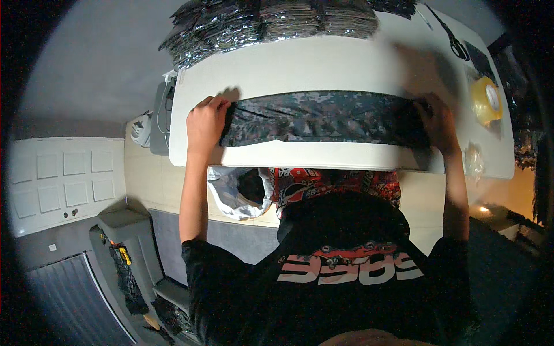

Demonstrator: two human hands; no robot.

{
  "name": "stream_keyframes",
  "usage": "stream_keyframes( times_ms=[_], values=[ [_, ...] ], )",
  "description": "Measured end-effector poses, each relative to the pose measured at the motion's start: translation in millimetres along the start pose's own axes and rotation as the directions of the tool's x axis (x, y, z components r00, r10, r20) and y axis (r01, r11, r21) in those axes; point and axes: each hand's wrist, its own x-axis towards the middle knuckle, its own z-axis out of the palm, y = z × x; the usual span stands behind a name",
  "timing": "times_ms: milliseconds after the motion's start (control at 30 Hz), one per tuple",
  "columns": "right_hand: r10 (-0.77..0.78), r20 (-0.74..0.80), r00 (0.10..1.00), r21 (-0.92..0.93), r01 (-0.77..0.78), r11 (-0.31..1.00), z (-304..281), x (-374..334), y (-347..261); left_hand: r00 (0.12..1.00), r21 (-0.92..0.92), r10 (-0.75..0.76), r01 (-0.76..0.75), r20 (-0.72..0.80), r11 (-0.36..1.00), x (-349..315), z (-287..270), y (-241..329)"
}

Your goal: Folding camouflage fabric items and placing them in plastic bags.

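Note:
A long strip of dark camouflage-patterned fabric (326, 118) lies across the near part of the white table (288, 63), some wrinkles running along it. At its left end my left hand (206, 120) is closed, fingers pinching the upper corner. My right hand (440, 122) grips the upper corner of the right end, partly in shadow. Between the two hands the fabric is spread fairly flat. Its exact kind of item cannot be told.
Stacks of shiny dark plastic packages (271, 26) line the far edge. At right lie black scissors (457, 47), a yellowish tape roll (487, 101) and a crumpled clear plastic piece (475, 161). A white bag (222, 193) stands below the near edge; a grey sofa (138, 248) is at lower left.

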Motion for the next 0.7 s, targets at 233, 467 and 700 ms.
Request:
stream_keyframes(
  times_ms=[233, 467, 700],
  values=[
    [-0.299, -0.212, 0.931, -0.154, 0.270, 0.951, 5, 0, -54, 0.991, -0.155, 0.040, -0.060, -0.124, 0.986, -7, -13, 36],
    [-0.329, -0.006, 0.944, -0.019, 0.329, 0.944, 49, -14, -110, 0.983, -0.182, 0.080, -0.049, 0.167, 0.982, -39, 16, 99],
    [-0.190, 0.134, 0.973, -0.320, 0.224, 0.921, 32, -26, -91, 0.966, -0.159, 0.101, -0.064, 0.239, 0.985, -45, 8, 66]
  ],
)
